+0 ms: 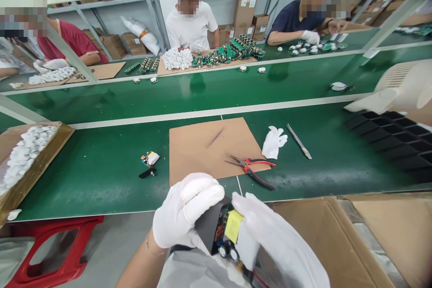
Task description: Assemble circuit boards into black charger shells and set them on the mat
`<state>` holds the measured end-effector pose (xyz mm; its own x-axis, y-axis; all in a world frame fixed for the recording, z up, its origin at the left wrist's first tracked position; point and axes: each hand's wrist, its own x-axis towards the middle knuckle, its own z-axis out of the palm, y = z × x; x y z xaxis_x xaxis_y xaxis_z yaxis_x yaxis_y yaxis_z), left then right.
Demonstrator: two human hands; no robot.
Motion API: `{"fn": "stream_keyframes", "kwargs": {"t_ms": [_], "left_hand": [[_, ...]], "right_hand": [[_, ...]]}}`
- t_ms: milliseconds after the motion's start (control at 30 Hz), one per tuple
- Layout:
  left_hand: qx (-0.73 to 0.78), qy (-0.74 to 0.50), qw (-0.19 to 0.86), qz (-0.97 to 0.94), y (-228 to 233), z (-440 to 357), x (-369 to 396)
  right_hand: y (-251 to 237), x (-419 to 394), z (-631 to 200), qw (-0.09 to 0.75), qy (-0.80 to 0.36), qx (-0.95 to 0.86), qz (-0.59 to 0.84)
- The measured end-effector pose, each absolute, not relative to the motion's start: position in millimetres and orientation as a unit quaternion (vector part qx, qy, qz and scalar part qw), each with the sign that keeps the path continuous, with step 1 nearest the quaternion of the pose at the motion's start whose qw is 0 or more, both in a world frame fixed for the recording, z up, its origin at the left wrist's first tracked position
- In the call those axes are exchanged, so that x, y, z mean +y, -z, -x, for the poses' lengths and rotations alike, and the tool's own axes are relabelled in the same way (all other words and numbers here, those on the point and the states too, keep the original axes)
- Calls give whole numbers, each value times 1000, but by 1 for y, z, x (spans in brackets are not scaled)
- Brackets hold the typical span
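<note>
My gloved left hand [187, 211] is closed around a black plastic case [206, 225], its open side turned to the right. At that opening, partly inside or right against it, is a circuit board [221, 229] with a yellow-taped part, round capacitors and a white block. My gloved right hand [273, 234] grips this board from the right; a red wire trails below it. Ahead, a cardboard sheet [192, 148] bears tweezers [216, 137] and red-handled pliers [251, 168]. Left of it lies a small board assembly [150, 158] with a black piece [147, 173] beside it.
A white glove [272, 142] and a metal tool [299, 141] lie to the right. Black trays [394, 139] stand far right. At left, a cardboard box [56, 148] holds many white parts. Beyond the white divider, co-workers sit behind piles of boards [229, 51].
</note>
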<state>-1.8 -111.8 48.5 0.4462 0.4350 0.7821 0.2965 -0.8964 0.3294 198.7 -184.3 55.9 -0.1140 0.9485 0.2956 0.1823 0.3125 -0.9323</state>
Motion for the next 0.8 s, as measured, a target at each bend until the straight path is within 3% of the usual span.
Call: {"fn": "stream_keyframes", "kwargs": {"t_ms": [200,400,567,800], "left_hand": [[218,-471,64,-852,-47,2,-111],[219,-461,68,-857,-49,1,-113],[210,-455,70,-863,-48,0,-111],[233,-477,107,-841,-31,-4,-107]], "right_hand": [[-58,-183,-197,524,-258,-688,430],[-55,-187,-196,483,-156,-739,444],[-54,-183,-200,464,-189,-752,428],[-46,-150,-212,407,-341,-753,390]]}}
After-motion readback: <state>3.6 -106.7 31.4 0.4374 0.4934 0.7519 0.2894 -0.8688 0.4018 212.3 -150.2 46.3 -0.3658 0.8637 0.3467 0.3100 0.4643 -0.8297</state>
